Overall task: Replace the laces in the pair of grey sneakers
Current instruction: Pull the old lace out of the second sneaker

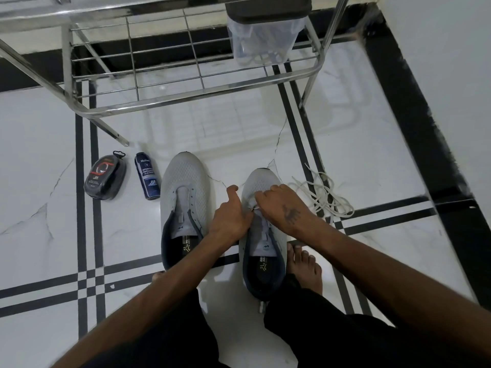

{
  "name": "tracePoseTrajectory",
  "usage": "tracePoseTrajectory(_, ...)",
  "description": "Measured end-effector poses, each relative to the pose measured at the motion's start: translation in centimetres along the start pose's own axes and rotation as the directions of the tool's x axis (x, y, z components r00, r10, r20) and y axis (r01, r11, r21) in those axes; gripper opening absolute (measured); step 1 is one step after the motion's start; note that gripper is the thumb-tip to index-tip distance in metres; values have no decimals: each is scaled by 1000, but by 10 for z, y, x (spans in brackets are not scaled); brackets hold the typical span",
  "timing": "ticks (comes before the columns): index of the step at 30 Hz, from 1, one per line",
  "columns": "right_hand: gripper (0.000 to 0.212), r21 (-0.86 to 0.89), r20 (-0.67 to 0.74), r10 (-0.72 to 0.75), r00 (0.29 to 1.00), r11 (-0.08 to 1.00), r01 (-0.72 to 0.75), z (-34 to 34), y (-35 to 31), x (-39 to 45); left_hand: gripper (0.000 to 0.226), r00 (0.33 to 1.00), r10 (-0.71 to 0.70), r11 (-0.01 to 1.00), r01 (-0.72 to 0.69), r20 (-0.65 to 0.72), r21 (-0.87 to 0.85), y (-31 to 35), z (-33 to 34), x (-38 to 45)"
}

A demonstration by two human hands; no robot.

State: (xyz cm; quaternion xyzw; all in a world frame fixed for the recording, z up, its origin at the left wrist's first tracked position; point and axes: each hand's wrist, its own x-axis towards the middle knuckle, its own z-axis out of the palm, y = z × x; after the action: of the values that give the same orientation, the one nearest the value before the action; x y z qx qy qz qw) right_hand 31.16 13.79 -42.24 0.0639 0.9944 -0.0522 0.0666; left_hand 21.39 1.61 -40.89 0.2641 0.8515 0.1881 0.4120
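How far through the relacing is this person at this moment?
Done: the left sneaker shows bare eyelets, and a loose white lace pile lies on the floor. In hand: the left hand and right hand work a white lace at the right sneaker. Left: lacing both sneakers fully.

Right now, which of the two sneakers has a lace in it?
The right-hand sneaker, the one both hands work on: a white lace crosses its eyelets between the left hand and right hand. The left-hand sneaker shows bare eyelets.
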Motion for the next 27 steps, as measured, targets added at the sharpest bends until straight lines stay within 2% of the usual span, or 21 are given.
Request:
tracePoseTrajectory(4,23,98,76,-53,996,994,45,-3,15,-1,62,1000,-23,999,23,-9,-32,-2,2,0)
tracePoseTrajectory(7,22,204,76,-2,997,979,-13,-9,24,-1,61,999,-31,999,30,-8,-42,-3,3,-1)
tracePoseTrajectory(15,10,58,136,137,981,988,-146,-18,17,3,59,1000,-26,997,27,13,-69,0,1,1)
tracePoseTrajectory(18,21,47,128,238,963,968,-246,-22,41,-7,57,999,-40,998,39,-17,-57,-7,-4,-1)
tracePoseTrajectory(20,21,140,113,347,931,922,-361,-24,54,-10,58,998,-51,996,50,-20,-76,-9,-6,-2)
tracePoseTrajectory(23,13,464,48,538,842,734,-496,-25,51,-8,59,999,-38,997,37,-16,-63,-6,-4,-3)
tracePoseTrajectory(25,16,649,-73,604,794,633,-422,-26,36,-5,59,999,-27,998,26,-21,-54,-5,-4,-2)
tracePoseTrajectory(27,14,704,-193,604,773,634,-320,-28,24,-10,59,999,-33,998,31,-27,-50,-6,-4,-2)
